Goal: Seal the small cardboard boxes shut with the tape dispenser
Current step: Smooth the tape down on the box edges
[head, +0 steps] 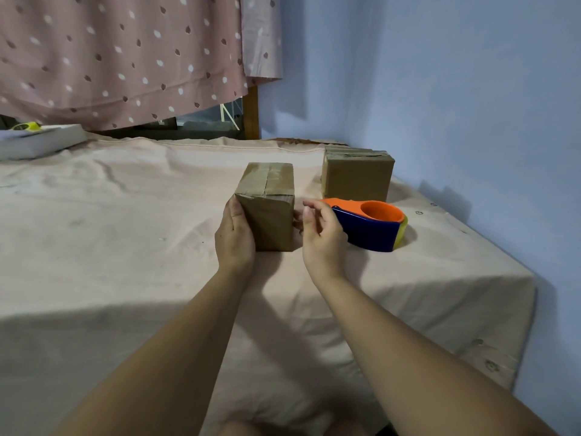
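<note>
Cardboard boxes, two: near box (267, 212), far box (356, 174); one tape dispenser (371, 226).

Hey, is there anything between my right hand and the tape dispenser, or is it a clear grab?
Nothing visible is in the way. Your right hand hangs open right beside the tape dispenser, which lies on the cloth just right of the box your left hand rests against.

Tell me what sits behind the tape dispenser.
Behind the tape dispenser stands a second cardboard box, taped on top, near the blue wall. The dispenser covers the cloth at the box's foot, so whether they touch is unclear; the right hand covers one end.
</note>
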